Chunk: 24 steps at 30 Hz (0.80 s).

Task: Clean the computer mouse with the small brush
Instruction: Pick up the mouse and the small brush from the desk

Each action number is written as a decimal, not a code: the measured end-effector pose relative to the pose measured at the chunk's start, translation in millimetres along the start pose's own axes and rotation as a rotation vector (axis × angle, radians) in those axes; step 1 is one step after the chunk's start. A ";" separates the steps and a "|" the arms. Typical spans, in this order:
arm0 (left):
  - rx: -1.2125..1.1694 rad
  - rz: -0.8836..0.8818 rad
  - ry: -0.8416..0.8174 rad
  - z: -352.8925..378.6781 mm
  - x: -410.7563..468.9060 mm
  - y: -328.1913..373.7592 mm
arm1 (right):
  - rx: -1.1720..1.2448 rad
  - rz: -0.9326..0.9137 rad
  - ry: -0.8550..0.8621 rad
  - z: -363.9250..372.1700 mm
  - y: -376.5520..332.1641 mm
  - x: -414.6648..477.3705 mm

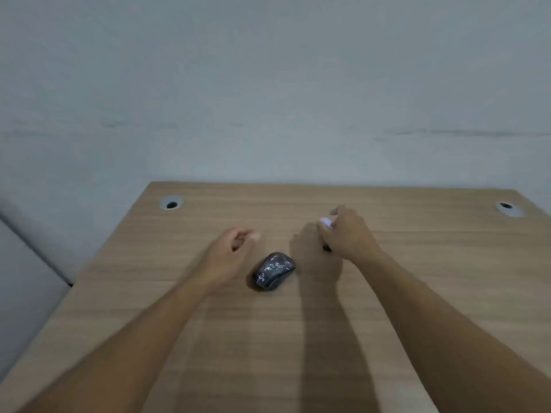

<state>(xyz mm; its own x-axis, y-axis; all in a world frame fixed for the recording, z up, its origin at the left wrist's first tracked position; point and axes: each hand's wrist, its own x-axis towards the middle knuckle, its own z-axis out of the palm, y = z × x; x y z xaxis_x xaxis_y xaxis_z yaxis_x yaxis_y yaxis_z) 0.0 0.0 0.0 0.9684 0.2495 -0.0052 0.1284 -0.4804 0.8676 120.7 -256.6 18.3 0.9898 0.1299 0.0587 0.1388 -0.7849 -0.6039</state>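
Dark speckled computer mouse [273, 271] lies on the wooden desk [417, 293], touching neither hand. My left hand [231, 254] at its 10 o'clock, fingers loosely curled, empty. My right hand [347, 235] at its 2 o'clock, fist wrapped round the small brush [326, 223]. Cable holes at far corners.

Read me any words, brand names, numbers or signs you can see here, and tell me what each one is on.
None can be read.
The computer mouse bears a small pale mark near its closer end, too blurred to read.
The pale-tipped thing in the right hand shows no lettering.
The desk, its two cable holes and the wall show no text.
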 end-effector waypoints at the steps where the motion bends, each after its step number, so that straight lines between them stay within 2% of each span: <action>1: -0.004 -0.007 0.010 3.2 -12.5 0.1 | 0.013 0.021 0.015 1.2 0.3 -11.4; 5: 0.140 -0.017 0.135 22.6 -53.2 3.9 | 0.044 0.075 0.057 14.5 5.3 -42.1; 11: 0.460 0.034 0.214 40.2 -62.9 -6.4 | 0.049 0.141 0.144 36.2 11.7 -45.9; 18: 0.509 0.090 0.201 43.3 -53.5 -11.6 | 0.019 0.107 0.182 41.5 12.1 -32.1; 24: 0.454 0.061 0.224 41.0 -37.1 -12.8 | 0.144 0.046 0.255 49.9 21.0 -32.1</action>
<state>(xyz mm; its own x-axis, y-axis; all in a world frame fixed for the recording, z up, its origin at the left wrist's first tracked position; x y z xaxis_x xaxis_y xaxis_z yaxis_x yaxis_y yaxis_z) -28.8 -37.6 -31.3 0.9137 0.3600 0.1887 0.2013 -0.8041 0.5594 90.2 -247.0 -35.9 0.9737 -0.0744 0.2154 0.1057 -0.6898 -0.7163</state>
